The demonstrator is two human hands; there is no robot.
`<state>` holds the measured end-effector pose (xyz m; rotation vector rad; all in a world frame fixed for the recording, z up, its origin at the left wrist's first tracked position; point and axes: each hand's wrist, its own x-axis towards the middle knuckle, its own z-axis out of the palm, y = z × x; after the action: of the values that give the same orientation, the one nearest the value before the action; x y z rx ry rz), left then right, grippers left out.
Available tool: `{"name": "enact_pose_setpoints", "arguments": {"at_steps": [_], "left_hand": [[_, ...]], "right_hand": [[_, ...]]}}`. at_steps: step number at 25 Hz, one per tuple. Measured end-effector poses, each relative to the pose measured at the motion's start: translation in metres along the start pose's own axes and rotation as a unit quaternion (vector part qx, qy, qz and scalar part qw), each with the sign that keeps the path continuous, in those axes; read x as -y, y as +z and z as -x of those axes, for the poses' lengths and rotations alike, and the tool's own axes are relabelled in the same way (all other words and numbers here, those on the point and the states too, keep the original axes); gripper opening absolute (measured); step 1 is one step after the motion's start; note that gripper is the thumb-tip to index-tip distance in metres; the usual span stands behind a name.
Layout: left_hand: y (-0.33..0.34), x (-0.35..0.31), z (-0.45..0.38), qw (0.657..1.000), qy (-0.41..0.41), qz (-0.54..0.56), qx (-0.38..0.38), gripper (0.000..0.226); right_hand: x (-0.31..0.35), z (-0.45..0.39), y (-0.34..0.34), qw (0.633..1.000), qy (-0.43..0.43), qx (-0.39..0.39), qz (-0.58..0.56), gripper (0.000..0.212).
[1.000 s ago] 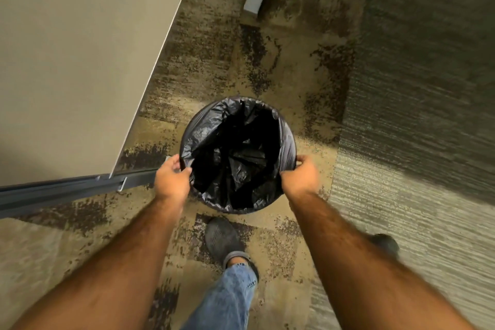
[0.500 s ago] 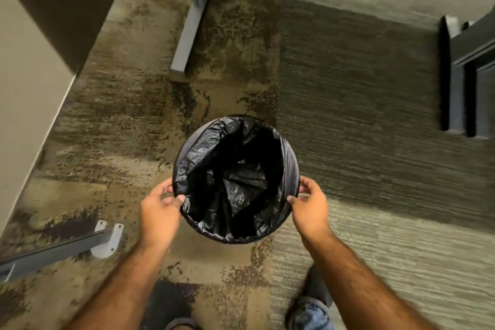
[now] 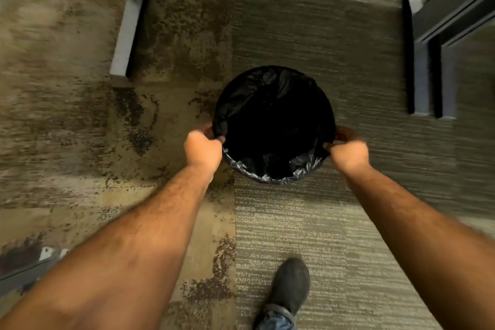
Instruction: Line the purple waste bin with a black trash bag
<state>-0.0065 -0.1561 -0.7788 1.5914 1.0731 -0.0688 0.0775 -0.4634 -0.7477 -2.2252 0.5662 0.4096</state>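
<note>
A round waste bin stands upright on the carpet, seen from straight above. A black trash bag (image 3: 270, 83) lines it and folds over the whole rim, so none of the bin's purple wall shows. The inside is dark. My left hand (image 3: 202, 151) is closed on the bag-covered rim at the bin's left side. My right hand (image 3: 348, 152) is closed on the rim at the right side. Both hands and the bin are blurred by motion.
A grey desk leg and foot (image 3: 122, 43) lie on the carpet at upper left. Dark furniture legs (image 3: 420, 61) stand at right. A metal bracket (image 3: 51, 253) sits at lower left. My shoe (image 3: 290, 285) is on the carpet below the bin.
The bin has shifted right and further from me across the carpet, held in both hands. My fingers, loosely spread half a second ago, are now clenched on the rim. My right foot has stepped forward.
</note>
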Motion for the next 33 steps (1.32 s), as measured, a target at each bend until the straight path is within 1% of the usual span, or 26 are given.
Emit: {"name": "enact_pose_setpoints", "arguments": {"at_steps": [2, 4, 6, 8, 9, 12, 14, 16, 17, 19, 20, 21, 23, 24, 27, 29, 32, 33], "left_hand": [[0.020, -0.011, -0.008, 0.999, 0.012, -0.021, 0.020, 0.025], [0.036, -0.017, -0.013, 0.996, 0.039, -0.072, 0.038, 0.026], [0.040, -0.018, -0.017, 0.986, 0.055, -0.152, 0.037, 0.024], [0.036, -0.015, -0.017, 0.970, 0.062, -0.231, 0.041, 0.030], [0.033, -0.014, -0.014, 0.969, 0.059, -0.232, 0.054, 0.034], [0.024, -0.015, 0.002, 0.982, 0.041, -0.165, 0.080, 0.042], [0.015, -0.019, 0.015, 0.984, 0.045, -0.150, 0.085, 0.043], [0.003, -0.027, 0.032, 0.978, 0.082, -0.161, 0.101, 0.045], [-0.004, -0.030, 0.043, 0.971, 0.112, -0.184, 0.107, 0.045], [-0.017, -0.036, 0.065, 0.948, 0.181, -0.234, 0.116, 0.042], [-0.023, -0.041, 0.075, 0.939, 0.211, -0.242, 0.124, 0.039], [-0.029, -0.048, 0.085, 0.933, 0.233, -0.240, 0.130, 0.036], [-0.046, -0.069, 0.102, 0.930, 0.261, -0.230, 0.120, 0.030], [-0.056, -0.082, 0.109, 0.931, 0.267, -0.223, 0.107, 0.028], [-0.085, -0.116, 0.133, 0.924, 0.299, -0.229, 0.069, 0.025], [-0.107, -0.147, 0.149, 0.911, 0.333, -0.235, 0.058, 0.026], [-0.145, -0.199, 0.180, 0.895, 0.380, -0.231, 0.039, 0.030], [-0.156, -0.213, 0.198, 0.896, 0.381, -0.225, 0.040, 0.032]], "right_hand": [[-0.005, -0.020, -0.003, 0.999, 0.015, 0.011, -0.026, 0.046], [-0.014, -0.032, -0.002, 0.999, 0.027, 0.020, -0.016, 0.047], [-0.023, -0.035, 0.002, 0.997, 0.043, 0.056, -0.017, 0.048], [-0.029, -0.033, 0.006, 0.994, 0.053, 0.088, -0.041, 0.048], [-0.029, -0.031, 0.008, 0.994, 0.049, 0.091, -0.041, 0.047], [-0.022, -0.021, 0.009, 0.995, 0.019, 0.092, 0.013, 0.040], [-0.014, -0.011, 0.007, 0.995, 0.004, 0.083, 0.051, 0.045], [-0.002, 0.002, -0.001, 0.994, 0.002, 0.082, 0.070, 0.050], [0.004, 0.009, -0.006, 0.993, -0.001, 0.083, 0.083, 0.049], [0.019, 0.025, -0.019, 0.992, -0.004, 0.070, 0.110, 0.038], [0.029, 0.036, -0.027, 0.991, -0.004, 0.063, 0.115, 0.037], [0.037, 0.045, -0.035, 0.991, -0.008, 0.063, 0.116, 0.043], [0.061, 0.069, -0.052, 0.991, -0.022, 0.075, 0.111, 0.059], [0.074, 0.083, -0.060, 0.990, -0.031, 0.080, 0.108, 0.063], [0.105, 0.123, -0.081, 0.992, -0.053, 0.080, 0.082, 0.063], [0.133, 0.151, -0.097, 0.992, -0.078, 0.071, 0.065, 0.062], [0.179, 0.193, -0.127, 0.987, -0.139, 0.045, 0.073, 0.061], [0.193, 0.210, -0.137, 0.984, -0.158, 0.029, 0.076, 0.059]]}}
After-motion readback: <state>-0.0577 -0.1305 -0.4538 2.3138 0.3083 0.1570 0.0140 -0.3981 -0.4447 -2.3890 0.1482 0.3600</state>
